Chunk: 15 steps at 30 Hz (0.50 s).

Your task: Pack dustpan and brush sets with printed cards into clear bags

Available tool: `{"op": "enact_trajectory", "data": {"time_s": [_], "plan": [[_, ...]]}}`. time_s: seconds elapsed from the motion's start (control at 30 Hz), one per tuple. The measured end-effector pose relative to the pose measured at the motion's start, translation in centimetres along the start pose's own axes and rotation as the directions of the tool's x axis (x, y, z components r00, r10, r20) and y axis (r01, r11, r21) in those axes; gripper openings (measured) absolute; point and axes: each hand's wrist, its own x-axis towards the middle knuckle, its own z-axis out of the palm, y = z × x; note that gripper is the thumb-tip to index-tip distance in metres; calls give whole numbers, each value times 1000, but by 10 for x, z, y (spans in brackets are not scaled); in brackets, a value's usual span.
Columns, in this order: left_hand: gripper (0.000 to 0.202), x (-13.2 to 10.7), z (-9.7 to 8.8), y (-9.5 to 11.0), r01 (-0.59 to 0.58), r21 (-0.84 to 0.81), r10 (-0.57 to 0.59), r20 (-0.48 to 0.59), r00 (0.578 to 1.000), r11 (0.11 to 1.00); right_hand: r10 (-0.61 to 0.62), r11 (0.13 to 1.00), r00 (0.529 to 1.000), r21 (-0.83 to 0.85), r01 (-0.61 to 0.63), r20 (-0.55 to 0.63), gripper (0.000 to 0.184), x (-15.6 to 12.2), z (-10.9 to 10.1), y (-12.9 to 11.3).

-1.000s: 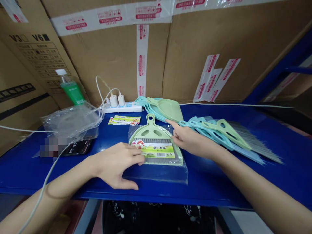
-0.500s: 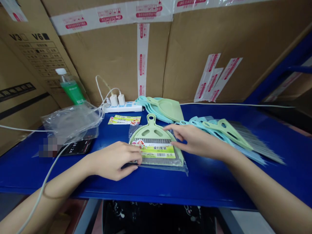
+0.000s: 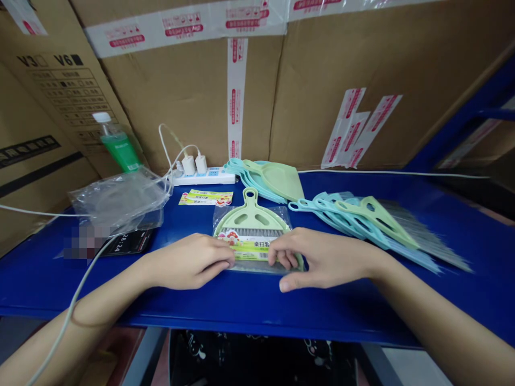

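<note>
A green dustpan (image 3: pixel 253 218) and a grey-bristled brush lie together in a clear plastic bag in front of me, handles pointing away. A yellow-green label card (image 3: pixel 249 247) with a mushroom picture lies across the bristles. My left hand (image 3: pixel 193 261) is closed at the bag's lower left edge, thumb and fingers pinching that edge. Over the lower right corner is my right hand (image 3: pixel 317 257), its fingers bent against the bag and its thumb held apart near the front edge. The right hand covers part of the label.
Blue and green dustpans (image 3: pixel 277 179) are stacked behind the bag, with several brushes (image 3: pixel 374 220) to the right. Label cards (image 3: pixel 205 198), a power strip (image 3: pixel 205 176), clear bags (image 3: pixel 116 198), a phone (image 3: pixel 129 242) and a green bottle (image 3: pixel 120 150) stand or lie leftward. Cardboard boxes (image 3: pixel 181 96) wall the back.
My right hand has moved from the bag's upper right side down toward its lower right corner. My left hand stays at the lower left edge, thumb closer to its fingers.
</note>
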Motion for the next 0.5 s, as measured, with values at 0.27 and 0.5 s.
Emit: {"op": "enact_trajectory", "data": {"time_s": [0.27,0.5], "plan": [[23,-1,0,2,31,0,-30,-79,996,1000,-34,989,999,-143,31,-21,10,-3,2,-7],[23,3,3,1,113,24,-110,-89,990,993,4,987,999,-159,-10,-37,15,-2,2,-6]]}}
